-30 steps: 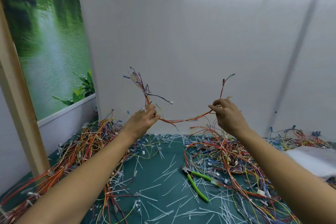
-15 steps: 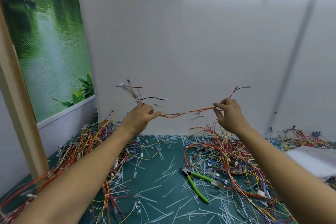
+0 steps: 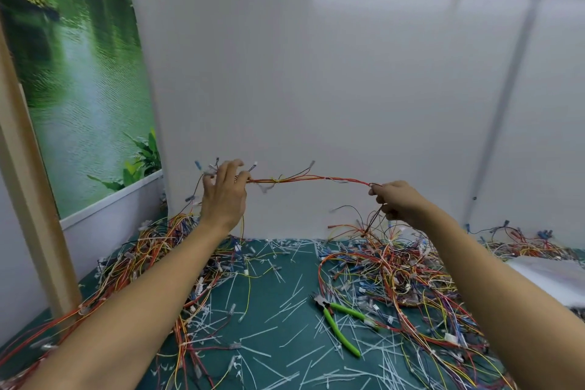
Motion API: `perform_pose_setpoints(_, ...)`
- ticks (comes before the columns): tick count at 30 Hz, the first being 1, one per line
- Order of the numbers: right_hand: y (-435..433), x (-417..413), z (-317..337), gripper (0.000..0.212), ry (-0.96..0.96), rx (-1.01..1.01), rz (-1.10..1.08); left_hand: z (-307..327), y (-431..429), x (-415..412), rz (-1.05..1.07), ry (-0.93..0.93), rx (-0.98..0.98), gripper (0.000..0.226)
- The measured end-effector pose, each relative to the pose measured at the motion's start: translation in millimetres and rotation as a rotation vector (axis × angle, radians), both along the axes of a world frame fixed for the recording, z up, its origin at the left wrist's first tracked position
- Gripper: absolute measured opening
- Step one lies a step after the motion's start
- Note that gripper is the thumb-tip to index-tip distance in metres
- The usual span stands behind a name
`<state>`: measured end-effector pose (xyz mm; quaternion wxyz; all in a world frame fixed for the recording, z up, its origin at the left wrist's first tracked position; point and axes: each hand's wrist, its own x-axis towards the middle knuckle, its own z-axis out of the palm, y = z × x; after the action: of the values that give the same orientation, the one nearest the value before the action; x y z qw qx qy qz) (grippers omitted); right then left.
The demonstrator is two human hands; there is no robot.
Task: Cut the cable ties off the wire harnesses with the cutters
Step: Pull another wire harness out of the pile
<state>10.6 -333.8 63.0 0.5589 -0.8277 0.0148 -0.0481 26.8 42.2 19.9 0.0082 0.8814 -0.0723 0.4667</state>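
A thin red, orange and yellow wire harness (image 3: 304, 180) stretches level in the air between both hands. My left hand (image 3: 224, 196) holds its left end, with some fingers lifted and connector ends fanning out above and left. My right hand (image 3: 397, 201) pinches the right end, and a dark wire tail hangs down from it. A pale cable tie (image 3: 266, 187) dangles on the harness near the left hand. The green-handled cutters (image 3: 338, 323) lie untouched on the green mat (image 3: 278, 320), below and between the hands.
Heaps of tangled harnesses lie at left (image 3: 136, 263) and right (image 3: 405, 269) of the mat. Several cut white ties (image 3: 285, 342) litter the mat. A white wall panel (image 3: 316, 89) stands close behind. A wooden post (image 3: 31, 199) rises at left, a white sheet (image 3: 550, 275) lies at right.
Both hands have moved apart and pulled the sagging harness out straight and level. The left hand's fingers have lifted partly off the wire bundle.
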Motion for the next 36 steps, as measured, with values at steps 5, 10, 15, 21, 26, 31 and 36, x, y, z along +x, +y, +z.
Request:
perform_pose_setpoints(5, -8.1, -3.1, 19.5, 0.022, 0.267, 0.508, 0.233, 3.8, -3.6, 6.5, 0.081, 0.12, -0.184, 0.038)
perform_pose_setpoints(10, 4.5, -10.1, 51.4, 0.019, 0.118, 0.927, 0.326, 13.3, -38.3, -7.5, -0.198, 0.376, -0.513, 0.053)
perform_pose_setpoints(15, 46.8, -20.9, 81.9, 0.013, -0.332, 0.697, 0.15, 21.8, -123.1, -43.2, -0.582, 0.574, -0.974, 0.049)
perform_pose_setpoints(21, 101.0, -23.3, 79.4, 0.042, -0.912, -0.327, 0.063, 37.7, -221.8, -74.9, -1.119, 0.895, -1.734, 0.043)
perform_pose_setpoints(26, 88.7, -1.9, 37.4, 0.058, -0.726, -1.003, 0.035, 4.6, -243.9, -91.2, -1.196, 1.632, -1.245, 0.05)
perform_pose_setpoints(31, -4.7, 7.5, -55.0, 0.048, 0.125, -1.503, -0.12, -32.9, -199.0, -84.4, -0.384, 1.483, -0.103, 0.072)
perform_pose_setpoints(36, -9.7, 11.3, -90.6, 0.063, 0.309, -1.469, -0.256, -37.8, -115.3, -60.3, -0.299, 1.329, -0.377, 0.045)
